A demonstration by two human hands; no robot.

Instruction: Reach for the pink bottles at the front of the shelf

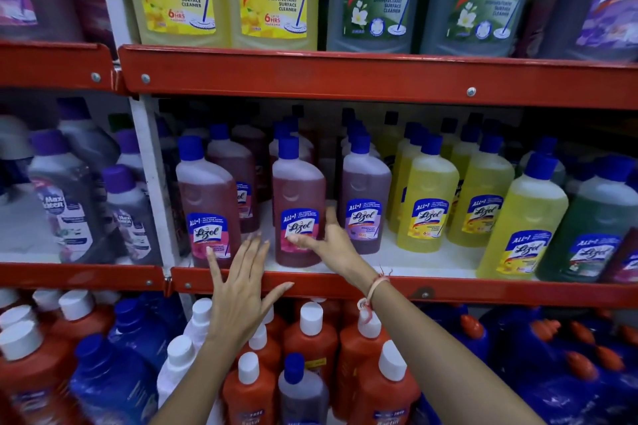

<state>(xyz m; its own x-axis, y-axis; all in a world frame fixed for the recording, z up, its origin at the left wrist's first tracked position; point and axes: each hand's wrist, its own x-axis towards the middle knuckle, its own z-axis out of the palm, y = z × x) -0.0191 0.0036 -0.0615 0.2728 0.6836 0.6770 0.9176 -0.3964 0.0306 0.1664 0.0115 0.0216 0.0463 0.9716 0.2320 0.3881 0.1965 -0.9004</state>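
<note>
My right hand (328, 241) reaches onto the middle shelf and its thumb and fingers lie against the lower right side of a pink Lizol bottle (298, 197) with a blue cap. The fingers look fairly straight, spread round the bottle's side. My left hand (238, 290) is held flat with fingers spread and straight, in front of the red shelf edge (448, 290), just below another pink Lizol bottle (207, 203). It holds nothing. A thread band is on my right wrist.
A purple Lizol bottle (366, 193) stands right of my right hand, then several yellow ones (426, 197) and a green one (593, 221). Large bottles fill the top shelf (310, 76). Orange and blue bottles (310, 338) crowd the shelf below.
</note>
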